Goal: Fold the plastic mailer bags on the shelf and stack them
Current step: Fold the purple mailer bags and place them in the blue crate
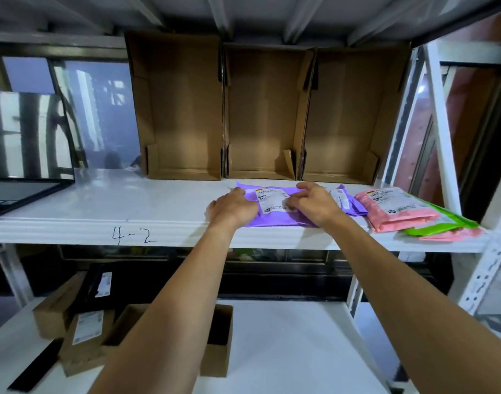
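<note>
Surface: white metal shelf [130,206], front lip hand-marked "4-2" [134,236], under a ribbed shelf ceiling. The purple mailer bag [275,218] lies flat near the front edge, white label [273,203] up.

Behind the purple mailer bag: three open cardboard boxes [267,115] standing on end, side by side, openings facing the camera. Far to its left: a dark glossy panel [25,137] leaning at the shelf end. Just right of it: a second purple mailer [348,204], partly hidden by the right wrist. Further right is a pink mailer bag [394,211] lying on a green mailer [442,223], with more pink beneath. Below it is a lower white shelf [286,336] with small cardboard cartons [84,334] at its left.

Hands: both bare forearms reach up and forward. Left hand [235,207] grips the bag's left end — fingers curled over the plastic, tips hidden. Right hand [314,204] is on the right end, fingers curled, tips pinching at the label's edge.
</note>
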Tool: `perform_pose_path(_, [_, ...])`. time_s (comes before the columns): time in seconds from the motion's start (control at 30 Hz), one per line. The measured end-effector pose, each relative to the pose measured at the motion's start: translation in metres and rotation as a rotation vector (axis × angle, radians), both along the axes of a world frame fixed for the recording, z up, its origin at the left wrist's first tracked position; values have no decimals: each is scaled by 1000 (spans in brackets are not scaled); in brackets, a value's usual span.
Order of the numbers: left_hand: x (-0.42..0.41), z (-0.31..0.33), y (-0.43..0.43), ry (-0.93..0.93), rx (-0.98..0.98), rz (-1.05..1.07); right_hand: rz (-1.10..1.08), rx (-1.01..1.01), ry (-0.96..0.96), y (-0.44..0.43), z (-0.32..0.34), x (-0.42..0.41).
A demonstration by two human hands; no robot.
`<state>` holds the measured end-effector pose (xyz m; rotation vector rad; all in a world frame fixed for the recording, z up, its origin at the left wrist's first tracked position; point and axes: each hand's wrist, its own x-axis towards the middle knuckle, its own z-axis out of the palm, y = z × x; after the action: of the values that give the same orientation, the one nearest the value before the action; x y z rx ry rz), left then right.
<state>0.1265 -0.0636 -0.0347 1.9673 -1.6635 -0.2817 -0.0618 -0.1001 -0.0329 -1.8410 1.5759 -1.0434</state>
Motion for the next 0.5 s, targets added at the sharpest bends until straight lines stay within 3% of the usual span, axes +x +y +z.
perform_pose_path(0.1, [-1,0,-2,17,-8,8,45,-35,64,4,-1,3])
perform_pose_path(0.27, [0,-3,-7,110,-34,55,76,-70,398,7,-2,6])
perform_pose_path(0.5, [-1,-1,-2,321,-120,88,166,-82,460,10,-3,5])
